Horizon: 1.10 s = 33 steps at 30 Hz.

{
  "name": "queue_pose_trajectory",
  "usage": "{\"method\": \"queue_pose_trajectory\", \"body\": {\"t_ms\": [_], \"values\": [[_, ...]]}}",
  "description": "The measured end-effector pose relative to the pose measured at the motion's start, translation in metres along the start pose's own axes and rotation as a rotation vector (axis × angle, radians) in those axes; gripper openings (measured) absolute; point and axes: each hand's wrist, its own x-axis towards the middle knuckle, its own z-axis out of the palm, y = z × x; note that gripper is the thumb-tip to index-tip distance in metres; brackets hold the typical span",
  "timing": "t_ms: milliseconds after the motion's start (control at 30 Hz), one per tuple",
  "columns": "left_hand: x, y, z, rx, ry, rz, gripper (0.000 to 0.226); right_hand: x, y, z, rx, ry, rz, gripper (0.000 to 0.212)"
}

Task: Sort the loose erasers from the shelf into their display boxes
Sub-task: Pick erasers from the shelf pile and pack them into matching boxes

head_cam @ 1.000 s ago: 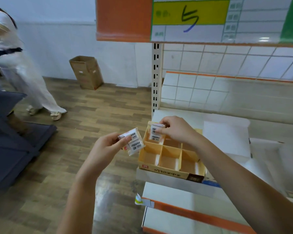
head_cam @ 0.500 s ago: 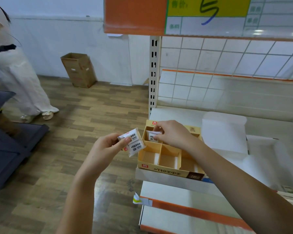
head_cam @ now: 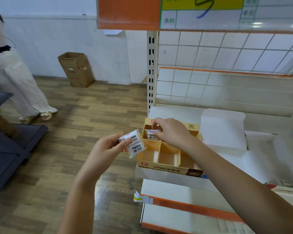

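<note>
Since the earlier frames, the right hand [head_cam: 172,132] has lowered its wrapped eraser [head_cam: 152,135] from above the display box [head_cam: 167,168] into the rear-left compartment; the left hand [head_cam: 108,147] holds its position beside the box.

Right hand: fingers curled downward, thumb and fingertips pinching the top edge of the wrapper. The eraser stands upright inside the rear-left cell, its lower part below the divider wall. Whether it touches the cell floor cannot be told.

Left hand: fingers curled, thumb on top, gripping two wrapped erasers [head_cam: 134,143] stacked together and tilted. Both carry "2B" print. They sit just left of the box's left wall, off the shelf edge, over the floor.

Display box: yellow-orange cardboard, divided by card partitions into cells, "2B" printed on the front right corner and rear wall. The three front cells visible show bare bottoms. The box rests at the left front corner of the white shelf [head_cam: 176,180]. Its white lid flap [head_cam: 222,129] stands open behind and to the right.

Surroundings: a slotted shelf upright [head_cam: 151,71] rises behind the box. A brown cardboard carton [head_cam: 75,69] stands against the far wall on the wood-pattern floor [head_cam: 57,166]. A second person in white trousers [head_cam: 15,85] is at the far left.
</note>
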Motion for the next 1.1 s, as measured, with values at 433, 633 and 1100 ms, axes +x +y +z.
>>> {"method": "queue_pose_trajectory", "body": {"t_ms": [433, 633, 1100], "values": [[0.002, 0.001, 0.001, 0.001, 0.007, 0.013, 0.017, -0.006, -0.007, 0.002, -0.110, 0.081, -0.080, 0.021], [0.008, 0.007, 0.005, 0.022, 0.000, 0.020, 0.017, -0.015, -0.001, -0.015, -0.081, 0.089, -0.056, 0.022], [0.055, 0.035, 0.052, 0.166, -0.167, 0.101, 0.014, -0.086, 0.037, -0.035, -0.126, -0.006, 0.157, 0.022]]}}
